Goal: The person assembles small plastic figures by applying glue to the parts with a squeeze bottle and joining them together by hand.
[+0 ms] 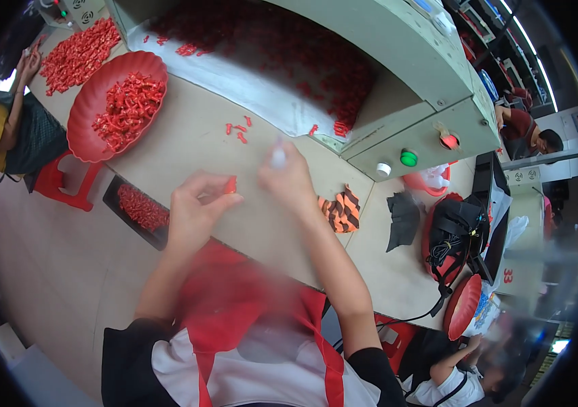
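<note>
Near edge of the desk [190, 146]: a dark tray [112, 192] is lying along it, holding many small red pieces. Above it, the left hand [197, 203] is pinching one red piece [230, 185] between its fingers. The right hand's fingers are closing round a pale, slim tool [278, 159]; blur is hiding its kind. Right hand [286, 173] and red piece are standing apart.

Progress (judgement): one piece is being worked; much appears to be remaining. Cannot tell which lots are finished.

Counts, moving outward: one striped cloth [341, 209], right of the right forearm; four loose pieces [241, 127] toward the far edge; one white sheet [235, 91] under one booth [397, 64], carrying too many to count. Toward the left end, one scalloped bowl [80, 129] is holding a heap, uncountable; beyond it, one loose pile [80, 57] is lying, also uncountable.
</note>
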